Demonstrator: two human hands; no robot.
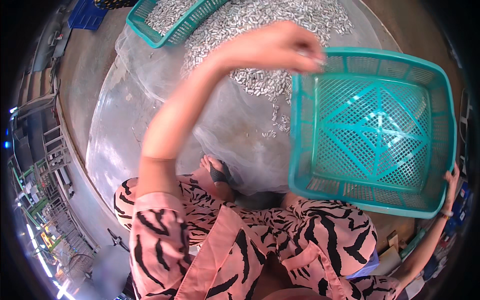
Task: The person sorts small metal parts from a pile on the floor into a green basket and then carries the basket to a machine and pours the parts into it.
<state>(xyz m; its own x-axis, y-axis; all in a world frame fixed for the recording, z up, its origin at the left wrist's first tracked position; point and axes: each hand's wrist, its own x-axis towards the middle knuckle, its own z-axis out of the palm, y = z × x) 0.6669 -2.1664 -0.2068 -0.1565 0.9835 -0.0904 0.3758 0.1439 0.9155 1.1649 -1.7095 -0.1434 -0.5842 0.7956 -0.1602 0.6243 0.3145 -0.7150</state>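
Note:
A large teal plastic basket [375, 197] with slatted walls and a lattice floor is tilted toward me on the right, with nothing visible in it. My right hand [452, 186] grips its right side near the close corner, fingers against the rim. My left hand [295, 47], smeared by motion, passes over the basket's far left corner with fingers curled together. A whitish speck shows between those fingers, too blurred to name. Beneath and beyond this hand spreads a heap of small, whitish oblong pieces [260, 82].
The heap lies on a translucent plastic sheet [225, 135] across the floor. Another teal basket [192, 25], filled with the same pieces, stands at the far left near a blue container [86, 14]. My bare foot [212, 164] rests at the sheet's near side. Metal racks [55, 150] line the left.

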